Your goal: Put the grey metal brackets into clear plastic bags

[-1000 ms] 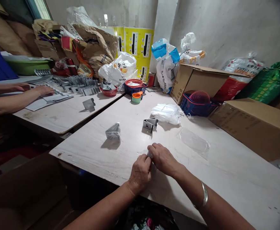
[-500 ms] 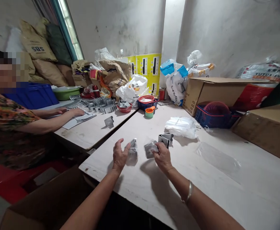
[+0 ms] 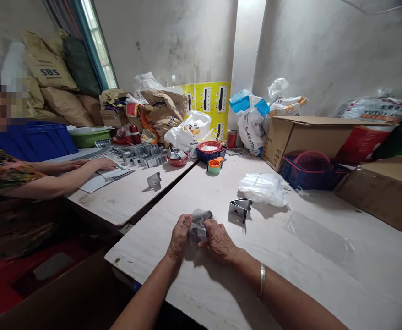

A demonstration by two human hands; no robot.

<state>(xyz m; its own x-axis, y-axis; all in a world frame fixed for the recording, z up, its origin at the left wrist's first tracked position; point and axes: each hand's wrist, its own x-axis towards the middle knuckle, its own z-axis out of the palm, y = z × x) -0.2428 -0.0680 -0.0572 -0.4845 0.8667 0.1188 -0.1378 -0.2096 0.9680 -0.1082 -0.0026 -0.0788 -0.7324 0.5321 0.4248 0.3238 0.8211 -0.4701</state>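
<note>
Count at the bench: two hands, one bagged piece, one loose bracket, one flat sleeve, one bag heap. Left hand (image 3: 179, 237) and right hand (image 3: 219, 240) were both closed around a clear plastic bag (image 3: 203, 215), which held a dark metal bracket (image 3: 197, 232); the packet sat between them, fingers curled over it. One folded steel bracket (image 3: 240, 208) stood on the white table (image 3: 300, 293) near the hands at 1 o'clock. Farther out at 1 o'clock lay one heap of plastic bags (image 3: 263, 189); one flat plastic sleeve (image 3: 319, 243) lay at 3 o'clock. At 10 o'clock, on the adjoining table, lay a co-worker's two hands (image 3: 100, 164).
</note>
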